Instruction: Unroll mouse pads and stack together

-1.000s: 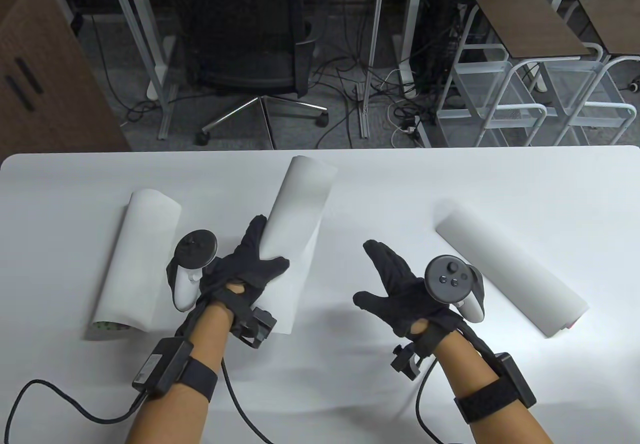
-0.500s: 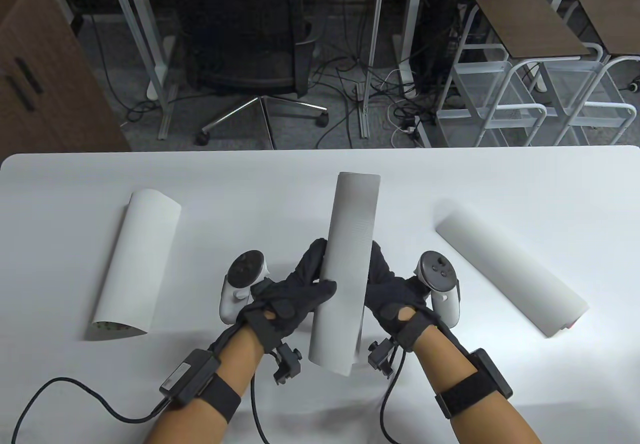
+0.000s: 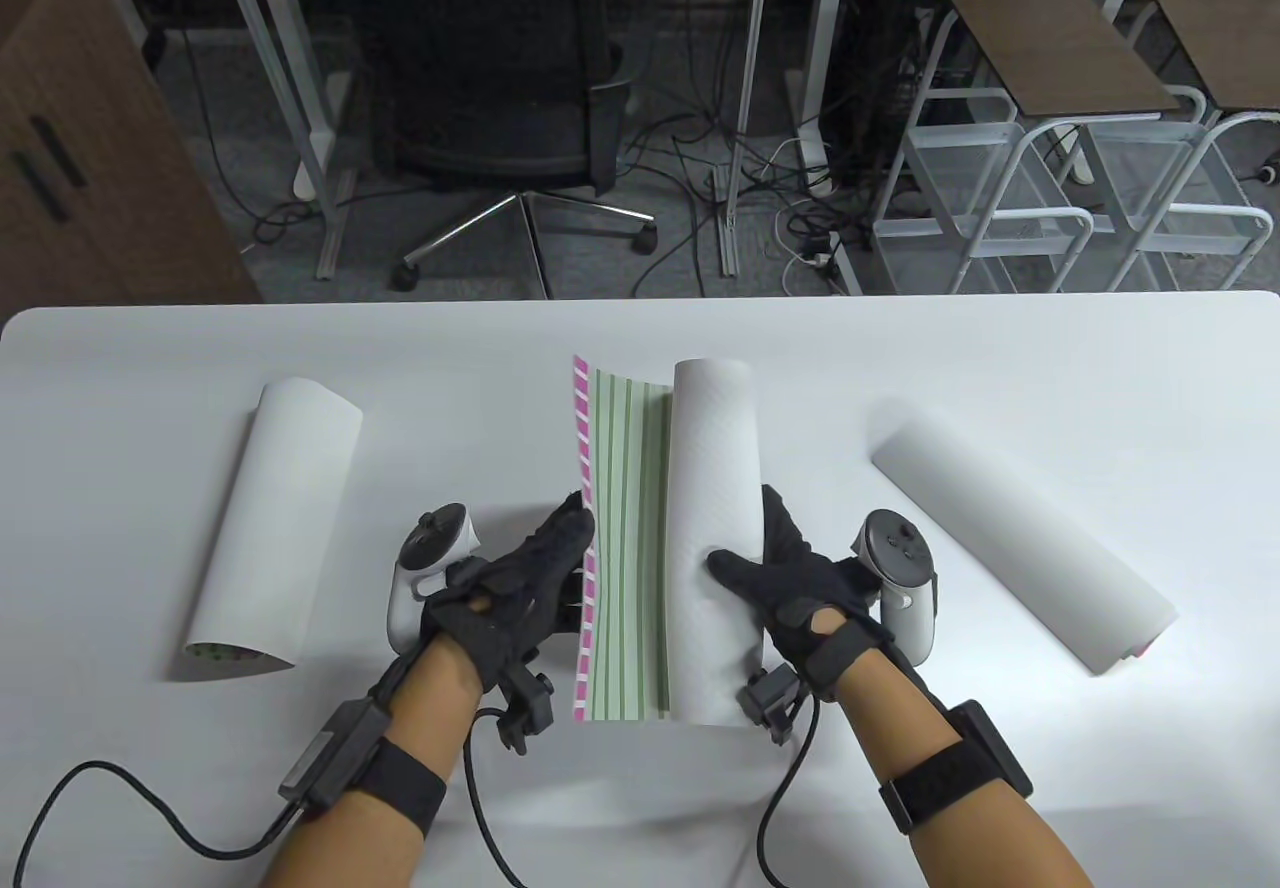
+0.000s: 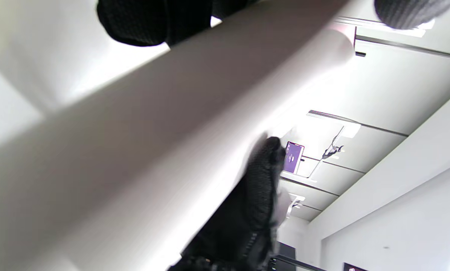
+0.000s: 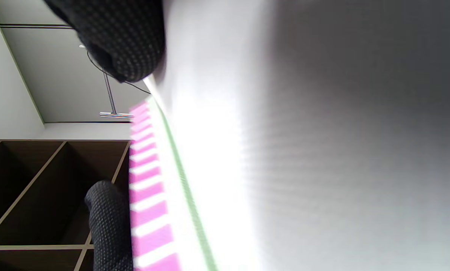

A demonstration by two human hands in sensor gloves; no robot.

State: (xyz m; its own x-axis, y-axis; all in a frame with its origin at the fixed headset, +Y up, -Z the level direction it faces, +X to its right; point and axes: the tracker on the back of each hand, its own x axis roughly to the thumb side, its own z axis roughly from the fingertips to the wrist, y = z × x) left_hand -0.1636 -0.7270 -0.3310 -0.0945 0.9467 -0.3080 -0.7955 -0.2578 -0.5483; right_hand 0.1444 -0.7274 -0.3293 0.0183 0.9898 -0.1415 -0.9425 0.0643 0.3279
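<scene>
A partly unrolled mouse pad (image 3: 620, 548) is held at the table's middle; its opened part shows green stripes and a pink-striped edge. My left hand (image 3: 535, 568) grips that pink edge. My right hand (image 3: 775, 578) grips the still-rolled white part (image 3: 712, 488), thumb on top. The roll's white back fills the left wrist view (image 4: 142, 143) and the right wrist view (image 5: 322, 150), where the pink edge (image 5: 149, 210) shows. Two more rolled white pads lie on the table: one at the left (image 3: 275, 518), one at the right (image 3: 1020, 548).
The white table (image 3: 1000, 358) runs across the view; its far edge is behind the pads. Cables trail from both forearms over the table's front (image 3: 120, 798). Beyond the table stand an office chair (image 3: 490, 68) and wire carts (image 3: 1060, 188).
My left hand carried the middle roll to the centre and my right hand joined it. The hands then pulled apart, opening the roll and baring its green and pink striped face.
</scene>
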